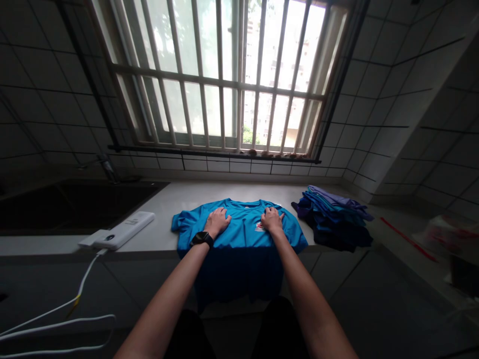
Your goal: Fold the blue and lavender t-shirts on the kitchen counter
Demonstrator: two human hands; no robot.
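A bright blue T-shirt [239, 234] lies face up on the white counter [160, 214], collar toward the window, its lower half hanging over the front edge. My left hand [217, 222] rests flat on the chest left of centre, fingers spread, with a black watch [201, 240] on that wrist. My right hand [272, 221] presses flat next to a small red-and-white print [259, 226] on the chest. Neither hand grips the cloth.
A pile of folded dark blue and purple clothes [333, 219] sits right of the shirt. Left of it lie a white power bank [119, 230] with a white cable [63, 319] and a dark sink [75, 205]. A barred window [220, 75] and tiled walls rise behind.
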